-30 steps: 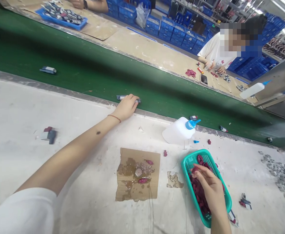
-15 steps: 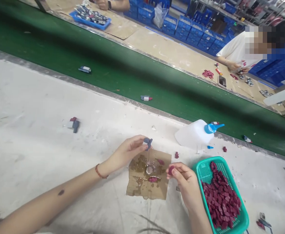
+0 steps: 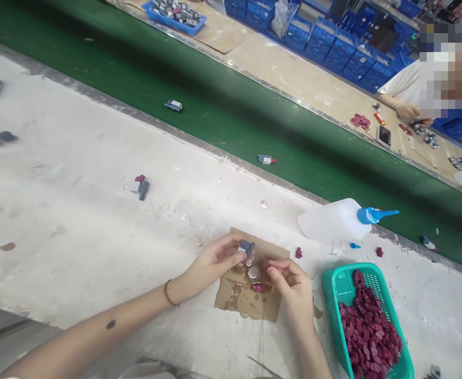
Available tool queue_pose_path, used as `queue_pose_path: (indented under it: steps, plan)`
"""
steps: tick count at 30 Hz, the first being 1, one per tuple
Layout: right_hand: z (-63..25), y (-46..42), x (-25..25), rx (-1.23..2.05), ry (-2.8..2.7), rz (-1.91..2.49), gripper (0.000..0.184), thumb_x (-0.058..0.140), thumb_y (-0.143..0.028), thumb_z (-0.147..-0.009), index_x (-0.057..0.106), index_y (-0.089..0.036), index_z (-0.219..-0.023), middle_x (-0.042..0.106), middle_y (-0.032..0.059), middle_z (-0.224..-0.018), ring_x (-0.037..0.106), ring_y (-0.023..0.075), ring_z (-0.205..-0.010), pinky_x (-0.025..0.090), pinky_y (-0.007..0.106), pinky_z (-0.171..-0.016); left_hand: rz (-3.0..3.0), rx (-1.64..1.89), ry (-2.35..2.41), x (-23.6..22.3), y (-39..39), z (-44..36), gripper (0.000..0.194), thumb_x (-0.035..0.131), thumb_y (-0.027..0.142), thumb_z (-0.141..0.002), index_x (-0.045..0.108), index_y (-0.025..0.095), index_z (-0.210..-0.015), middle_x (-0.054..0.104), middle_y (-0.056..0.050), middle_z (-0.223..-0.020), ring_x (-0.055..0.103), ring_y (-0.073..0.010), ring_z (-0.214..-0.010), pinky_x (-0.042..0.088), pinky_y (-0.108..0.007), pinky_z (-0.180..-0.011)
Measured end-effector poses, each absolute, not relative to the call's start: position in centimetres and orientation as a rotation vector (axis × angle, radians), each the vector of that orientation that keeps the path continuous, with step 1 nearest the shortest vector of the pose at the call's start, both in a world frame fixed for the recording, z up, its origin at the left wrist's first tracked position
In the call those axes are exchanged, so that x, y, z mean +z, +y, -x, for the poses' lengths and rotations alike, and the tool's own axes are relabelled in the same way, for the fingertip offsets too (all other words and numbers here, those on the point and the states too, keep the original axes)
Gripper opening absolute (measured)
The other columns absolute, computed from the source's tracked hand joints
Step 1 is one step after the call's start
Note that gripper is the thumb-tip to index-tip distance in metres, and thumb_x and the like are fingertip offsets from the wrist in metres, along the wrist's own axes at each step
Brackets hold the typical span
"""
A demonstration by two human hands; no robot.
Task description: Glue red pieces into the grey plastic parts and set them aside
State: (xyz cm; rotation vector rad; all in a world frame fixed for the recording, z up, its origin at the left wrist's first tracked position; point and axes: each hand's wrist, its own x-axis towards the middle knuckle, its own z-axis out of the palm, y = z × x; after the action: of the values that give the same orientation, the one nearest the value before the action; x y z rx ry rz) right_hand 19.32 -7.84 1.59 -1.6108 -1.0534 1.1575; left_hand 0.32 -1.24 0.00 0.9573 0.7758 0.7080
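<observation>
My left hand [image 3: 210, 263] pinches a small blue-grey and white plastic part [image 3: 247, 248] above a piece of brown cardboard [image 3: 231, 300]. Opposite it, my right hand [image 3: 296, 289] has thumb and fingertips closed on a small dark red plastic piece [image 3: 267, 265], mostly covered by the fingers. Between and below the hands, a round metal bottle cap [image 3: 253, 272] sits on the wet, stained cardboard. Another red piece [image 3: 258, 288] lies on the cardboard just below the cap.
A teal basket [image 3: 331, 302] of red pieces stands at right. Behind it lies a white bottle [image 3: 327, 221] with a blue nozzle. A green conveyor belt [image 3: 218, 118] carries several assembled parts. Across it, a person [image 3: 400, 79] works beside a blue tray [image 3: 193, 29] and blue crates.
My two hands have come closer together over the cardboard, the right moving left with its red piece. The part in my left hand has turned. The whole view has shifted.
</observation>
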Motion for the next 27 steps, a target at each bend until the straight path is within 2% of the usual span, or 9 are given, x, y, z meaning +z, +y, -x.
queue_pose_path:
  steps: [3,5,8,13,18,22,27]
  plan:
    - [-19.11,-8.01,1.54,0.945,-1.397,1.620,0.017,0.063,-0.034,-0.090,0.072,-0.020,-0.087,0.074,0.0061,-0.079,0.069,0.0198,-0.071,0.057,0.030,-0.064,-0.926,0.682,0.801,-0.29,-1.34,-0.19,0.034,0.069,0.045,-0.083,0.060,0.017,-0.102,0.067,-0.003,-0.085,0.063,-0.0164,-0.076,0.052,-0.030,-0.074]
    - [-18.98,-8.07,1.47,0.825,-1.643,1.559,0.017,0.056,-0.028,-0.095,0.071,-0.021,-0.094,0.073,0.0070,-0.085,0.070,0.0200,-0.077,0.057,0.031,-0.070,-0.942,0.690,0.819,-0.25,-1.33,-0.16,0.034,0.068,0.043,-0.084,0.061,0.018,-0.104,0.067,-0.005,-0.091,0.063,-0.0173,-0.081,0.051,-0.031,-0.076]
    - [-18.86,-8.12,1.21,0.681,-1.899,1.481,0.018,0.050,-0.026,-0.099,0.066,-0.022,-0.093,0.071,0.0048,-0.079,0.068,0.0179,-0.072,0.056,0.029,-0.066,-0.997,0.744,0.847,-0.29,-1.21,-0.12,0.033,0.072,0.040,-0.082,0.064,0.018,-0.105,0.067,-0.005,-0.093,0.060,-0.0179,-0.086,0.048,-0.029,-0.077]
    - [-18.96,-8.13,0.96,0.437,-2.119,1.470,0.022,0.042,-0.022,-0.102,0.058,-0.021,-0.086,0.067,0.0040,-0.073,0.065,0.0177,-0.067,0.053,0.028,-0.062,-0.846,0.733,0.765,-0.67,-0.87,-0.01,0.035,0.078,0.041,-0.077,0.060,0.018,-0.096,0.067,-0.002,-0.086,0.060,-0.0142,-0.076,0.047,-0.027,-0.072]
    - [-19.20,-8.17,1.38,0.469,-2.203,1.475,0.025,0.040,-0.021,-0.103,0.054,-0.022,-0.082,0.063,0.0020,-0.070,0.061,0.0161,-0.063,0.049,0.027,-0.058,-0.749,0.738,0.724,-0.25,-0.48,-0.02,0.039,0.079,0.037,-0.077,0.058,0.020,-0.105,0.066,-0.002,-0.091,0.060,-0.0123,-0.075,0.047,-0.023,-0.066]
    - [-19.18,-8.25,1.68,0.484,-2.219,1.488,0.026,0.039,-0.023,-0.103,0.053,-0.022,-0.082,0.062,0.0019,-0.070,0.060,0.0161,-0.063,0.048,0.026,-0.058,-0.763,0.667,0.705,-0.44,-0.41,0.08,0.044,0.079,0.031,-0.075,0.061,0.019,-0.113,0.066,-0.003,-0.094,0.062,-0.0135,-0.079,0.049,-0.026,-0.075]
    - [-18.65,-7.95,1.22,0.470,-2.220,1.431,0.026,0.038,-0.021,-0.103,0.054,-0.022,-0.082,0.063,0.0028,-0.071,0.061,0.0164,-0.064,0.049,0.027,-0.059,-0.769,0.585,0.683,-1.02,-0.63,0.15,0.046,0.081,0.031,-0.071,0.059,0.017,-0.109,0.065,-0.002,-0.088,0.063,-0.0133,-0.077,0.051,-0.027,-0.076]
